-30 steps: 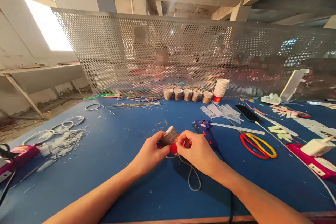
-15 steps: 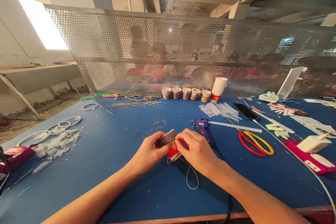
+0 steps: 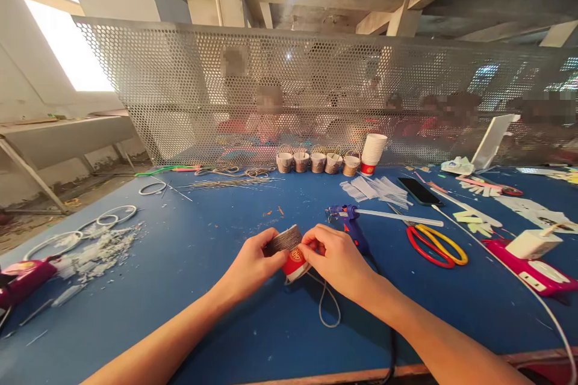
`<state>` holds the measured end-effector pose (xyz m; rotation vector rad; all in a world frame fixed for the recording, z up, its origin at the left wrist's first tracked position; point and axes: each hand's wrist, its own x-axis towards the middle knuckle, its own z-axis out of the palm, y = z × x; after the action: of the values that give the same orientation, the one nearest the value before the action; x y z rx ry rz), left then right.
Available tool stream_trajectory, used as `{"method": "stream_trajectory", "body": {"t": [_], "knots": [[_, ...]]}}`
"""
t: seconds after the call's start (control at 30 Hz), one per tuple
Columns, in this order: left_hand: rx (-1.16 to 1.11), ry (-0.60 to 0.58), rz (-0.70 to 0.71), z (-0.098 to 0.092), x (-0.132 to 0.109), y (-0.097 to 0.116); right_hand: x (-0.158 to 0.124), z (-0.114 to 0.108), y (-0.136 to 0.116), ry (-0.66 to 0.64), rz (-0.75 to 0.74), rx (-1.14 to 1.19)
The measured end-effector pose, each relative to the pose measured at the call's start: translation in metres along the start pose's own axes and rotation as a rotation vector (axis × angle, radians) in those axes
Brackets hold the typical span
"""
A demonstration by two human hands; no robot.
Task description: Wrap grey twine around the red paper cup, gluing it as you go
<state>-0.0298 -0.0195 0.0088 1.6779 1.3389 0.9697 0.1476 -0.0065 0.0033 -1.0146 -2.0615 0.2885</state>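
A red paper cup (image 3: 294, 261), tilted on its side, is held over the blue table. Grey cord (image 3: 289, 238) is wound round its wider part, while the red part stays bare. My left hand (image 3: 257, 258) grips the cup from the left, thumb across the cord windings. At the cup's right side, my right hand (image 3: 336, 255) pinches with thumb and forefinger; the cord it holds is mostly hidden by the fingers. A loose loop of cord (image 3: 330, 313) hangs below that hand to the table. Just behind it lies a blue glue gun (image 3: 354, 227) with a white glue stick.
Several small cord-wrapped baskets (image 3: 318, 162) and stacked paper cups (image 3: 372, 153) stand along the perforated metal screen (image 3: 180, 84). To the right lie scissors (image 3: 436, 245), a phone (image 3: 419, 190), paper strips (image 3: 379, 189) and a pink power strip (image 3: 530, 267). White scraps (image 3: 106, 246) lie left.
The view has shifted slightly. The right fingers have moved a little off the cup's red face, so more of its gold print shows. Both hands keep their hold.
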Motion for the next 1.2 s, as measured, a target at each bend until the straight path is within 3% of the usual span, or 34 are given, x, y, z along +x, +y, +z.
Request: {"method": "stream_trajectory", "body": {"t": [0.6, 1.2], "knots": [[-0.058, -0.003, -0.01, -0.003, -0.005, 0.011, 0.003, -0.004, 0.001, -0.05, 0.1, 0.042], [-0.039, -0.005, -0.003, -0.006, -0.003, 0.013, 0.001, -0.006, 0.0, -0.017, 0.004, 0.045]]}}
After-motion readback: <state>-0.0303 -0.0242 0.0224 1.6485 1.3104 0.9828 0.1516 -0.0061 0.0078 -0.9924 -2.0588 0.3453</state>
